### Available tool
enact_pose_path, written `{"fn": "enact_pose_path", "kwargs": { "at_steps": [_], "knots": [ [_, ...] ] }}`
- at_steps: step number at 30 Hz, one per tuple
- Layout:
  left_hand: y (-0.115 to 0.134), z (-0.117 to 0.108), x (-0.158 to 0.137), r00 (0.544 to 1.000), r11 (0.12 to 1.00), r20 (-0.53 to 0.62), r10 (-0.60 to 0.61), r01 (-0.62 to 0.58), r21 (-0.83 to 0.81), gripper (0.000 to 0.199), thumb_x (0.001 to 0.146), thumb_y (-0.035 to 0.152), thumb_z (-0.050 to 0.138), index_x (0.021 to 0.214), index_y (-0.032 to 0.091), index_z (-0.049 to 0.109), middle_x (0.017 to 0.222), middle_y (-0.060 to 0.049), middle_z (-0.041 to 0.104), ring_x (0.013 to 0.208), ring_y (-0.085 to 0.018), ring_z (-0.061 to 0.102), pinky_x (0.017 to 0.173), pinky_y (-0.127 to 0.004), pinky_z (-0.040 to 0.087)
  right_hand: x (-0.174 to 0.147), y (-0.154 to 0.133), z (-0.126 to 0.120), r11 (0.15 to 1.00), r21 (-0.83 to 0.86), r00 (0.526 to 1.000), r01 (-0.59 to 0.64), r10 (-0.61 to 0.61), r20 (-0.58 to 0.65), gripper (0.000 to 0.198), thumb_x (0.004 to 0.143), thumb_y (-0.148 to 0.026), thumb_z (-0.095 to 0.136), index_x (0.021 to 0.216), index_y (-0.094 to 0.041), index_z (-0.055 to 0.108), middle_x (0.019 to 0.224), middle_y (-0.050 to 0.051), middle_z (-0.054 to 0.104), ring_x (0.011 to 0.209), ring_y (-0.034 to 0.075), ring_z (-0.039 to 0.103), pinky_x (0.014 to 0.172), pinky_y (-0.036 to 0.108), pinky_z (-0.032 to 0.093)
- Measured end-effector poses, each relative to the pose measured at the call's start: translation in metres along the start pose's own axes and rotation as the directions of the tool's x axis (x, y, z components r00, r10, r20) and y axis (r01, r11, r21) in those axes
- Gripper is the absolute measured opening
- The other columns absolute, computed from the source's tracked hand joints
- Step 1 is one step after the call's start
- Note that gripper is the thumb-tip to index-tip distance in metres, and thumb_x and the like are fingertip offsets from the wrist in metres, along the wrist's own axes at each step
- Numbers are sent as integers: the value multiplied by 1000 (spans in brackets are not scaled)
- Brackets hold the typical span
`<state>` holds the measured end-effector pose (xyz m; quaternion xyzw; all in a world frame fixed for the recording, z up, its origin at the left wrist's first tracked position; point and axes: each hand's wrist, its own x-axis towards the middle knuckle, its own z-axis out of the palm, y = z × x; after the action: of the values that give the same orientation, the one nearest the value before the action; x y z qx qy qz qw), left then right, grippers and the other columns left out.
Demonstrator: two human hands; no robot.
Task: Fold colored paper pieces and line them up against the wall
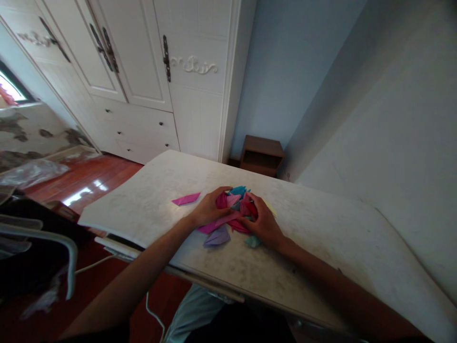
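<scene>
A heap of coloured folded paper pieces [233, 202] lies on the pale table, with both hands cupped around it. My left hand [209, 208] curls its fingers and thumb on the heap's left side, against magenta pieces. From the right, my right hand [264, 223] closes round red and pink ones. A blue piece [237, 191] shows at the far side of the heap. On the near side a lilac piece [217, 237] and a green piece [253, 241] stick out. Apart from the heap, to the left, rests a single magenta folded piece [186, 199]. Fingers hide some of the heap.
The white table [314, 228] runs to the wall on the right. Beyond it stand a white wardrobe [200, 109] and a small brown cabinet [262, 155]. At the left are a curved pale chair frame [71, 257] and plastic wrapping [34, 172] on the floor.
</scene>
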<state>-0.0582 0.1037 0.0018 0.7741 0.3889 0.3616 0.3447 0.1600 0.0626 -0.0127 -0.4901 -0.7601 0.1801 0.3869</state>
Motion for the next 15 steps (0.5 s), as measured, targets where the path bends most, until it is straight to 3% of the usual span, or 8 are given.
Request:
{"fn": "enact_pose_path", "kwargs": {
  "at_steps": [4,8,15],
  "knots": [
    [-1,-3,0,1000,999,-30,-6,4,-53,59,74,31,72,129,19,55,129,-7,62,119,-23,57,107,-39,40,1,-3,0,993,93,997,-72,73,-4,78,74,-43,76,140,-21,42,134,14,54,120,29,55,101,46,46],
    [-1,-5,0,998,998,-58,-1,-3,-64,54,74,34,72,125,19,59,122,-6,66,112,-24,60,102,-38,44,2,-8,-3,991,119,997,-64,67,-23,71,76,-38,75,138,-22,44,132,13,58,117,28,57,101,45,45],
    [0,-7,1,997,989,-70,-14,4,-149,43,73,35,71,111,18,65,107,-5,70,100,-23,64,93,-37,50,4,-10,-11,984,154,996,-87,84,25,39,81,-37,67,116,-22,61,107,6,70,97,25,65,89,41,50]
  ]
}}
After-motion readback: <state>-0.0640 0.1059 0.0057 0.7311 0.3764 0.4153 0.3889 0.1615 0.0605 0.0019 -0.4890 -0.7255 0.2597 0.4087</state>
